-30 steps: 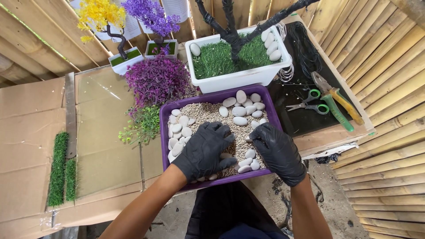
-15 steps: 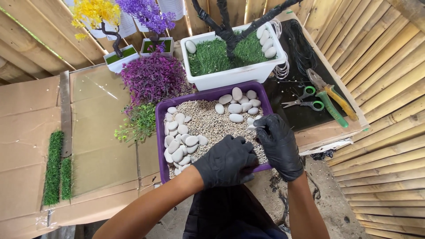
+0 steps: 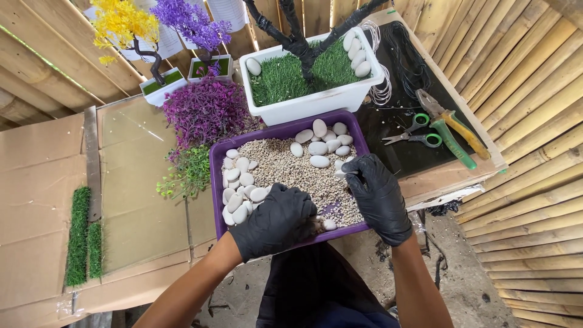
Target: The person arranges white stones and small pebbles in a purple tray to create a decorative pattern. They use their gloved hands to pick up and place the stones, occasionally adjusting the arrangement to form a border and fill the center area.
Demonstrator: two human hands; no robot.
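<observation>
Your left hand [image 3: 276, 220], black-gloved, curls shut over gravel at the near edge of the purple tray [image 3: 220, 161]; your right hand [image 3: 378, 195] rests fingers bent on the tray's right rim, and whether it pinches anything you cannot tell. What the left palm holds is hidden. Beyond: white stones [image 3: 242, 191], white planter [image 3: 316, 100], scissors [image 3: 413, 130].

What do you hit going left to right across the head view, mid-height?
Green turf strips → purple artificial plant → purple tray → white pebbles → left hand in black glove → right hand in black glove → green-handled scissors → pliers.
</observation>
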